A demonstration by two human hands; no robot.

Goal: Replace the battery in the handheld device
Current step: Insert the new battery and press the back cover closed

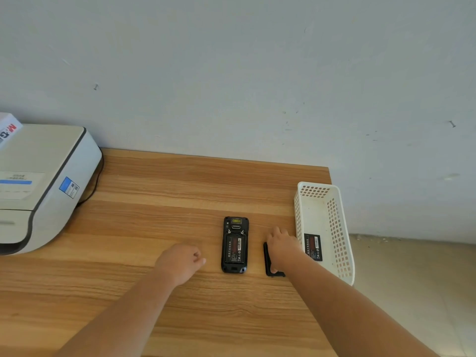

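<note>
The black handheld device point(235, 244) lies face down on the wooden table point(154, 202), its back open with a black battery point(235, 248) seated in the bay. To its right lies the black back cover point(269, 266), and my right hand point(282, 247) rests on top of it, hiding most of it; whether the fingers grip it is unclear. A second battery point(313, 247) lies in the white basket point(334, 228). My left hand point(183, 261) hovers left of the device with fingers loosely curled, holding nothing.
A large white printer point(43, 186) fills the table's left side, with a black cable behind it. The white perforated basket stands at the table's right edge, beyond which is bare floor. A wall closes off the back.
</note>
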